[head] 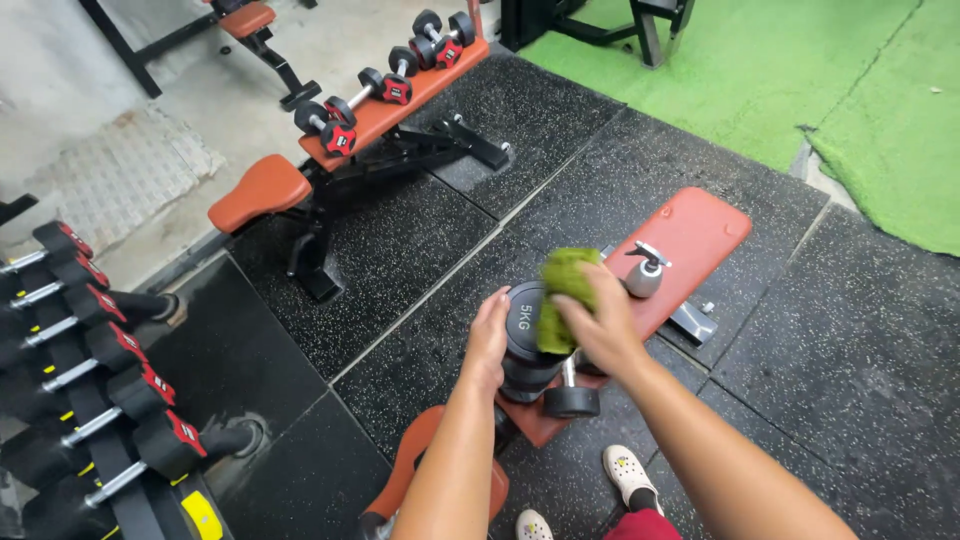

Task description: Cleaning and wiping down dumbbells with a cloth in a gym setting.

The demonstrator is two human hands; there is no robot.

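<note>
Two orange desks sit on black speckled rubber floor (400, 250), green turf (760, 80) off in the far corner, dumbbell rack (90, 380) on the left. On the near desk (690, 235) a black dumbbell (530, 350) stands on end at the near edge, with a small spray bottle (645, 272) just beside it. Left hand (487, 340) steadies the dumbbell's side, fingers wrapped on it. Right hand (600, 325) fingers are clenched on a green cloth (562, 295), pressing it on the top plate.
</note>
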